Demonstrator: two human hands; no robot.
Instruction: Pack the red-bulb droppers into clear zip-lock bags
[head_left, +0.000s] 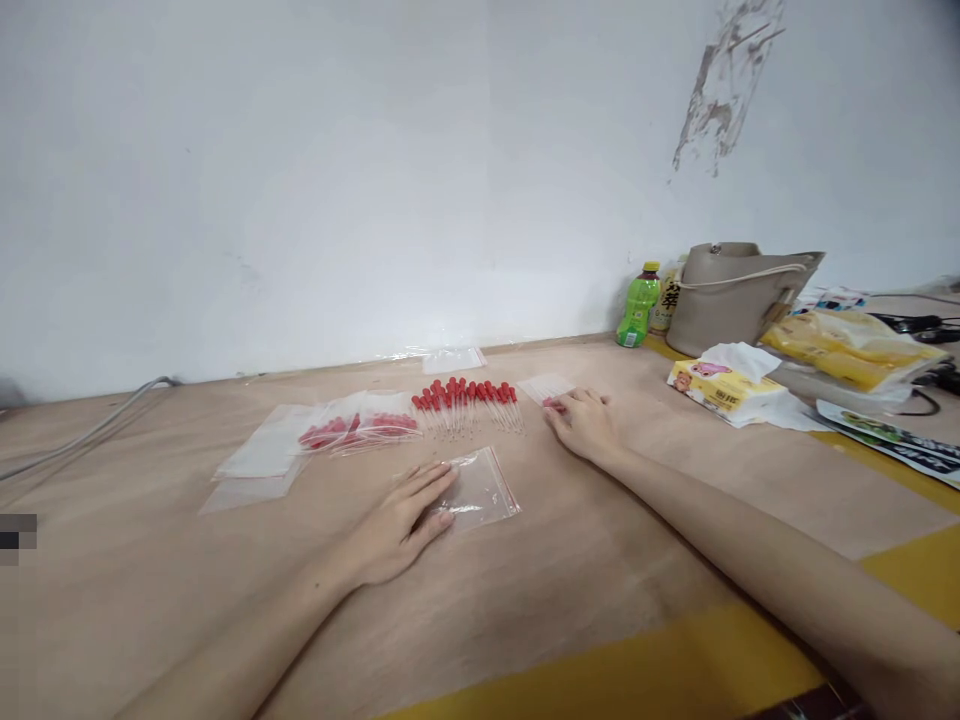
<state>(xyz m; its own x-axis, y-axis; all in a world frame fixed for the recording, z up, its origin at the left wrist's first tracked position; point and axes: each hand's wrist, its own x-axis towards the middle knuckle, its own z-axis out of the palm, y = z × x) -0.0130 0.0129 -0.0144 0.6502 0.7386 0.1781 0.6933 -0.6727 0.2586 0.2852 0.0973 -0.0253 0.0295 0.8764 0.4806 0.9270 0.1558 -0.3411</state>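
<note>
My left hand (409,515) lies flat with its fingers stretched over a clear zip bag (484,490) on the paper-covered table. My right hand (585,425) rests farther off on the right, fingers apart, over another small zip bag (541,387). A bit of red shows at its fingertips; the rest is under the hand. Between and beyond my hands spreads a row of droppers (454,395) with red bulbs and thin clear stems. Left of them lie filled zip bags (360,430) with red bulbs inside, beside a stack of flat bags (262,445).
Another clear bag (454,359) lies by the wall. At the right stand a green bottle (638,308), a grey-beige handbag (716,300) and a tissue pack (724,388), with a yellow package (855,348) behind. A grey cable (97,432) runs along the left.
</note>
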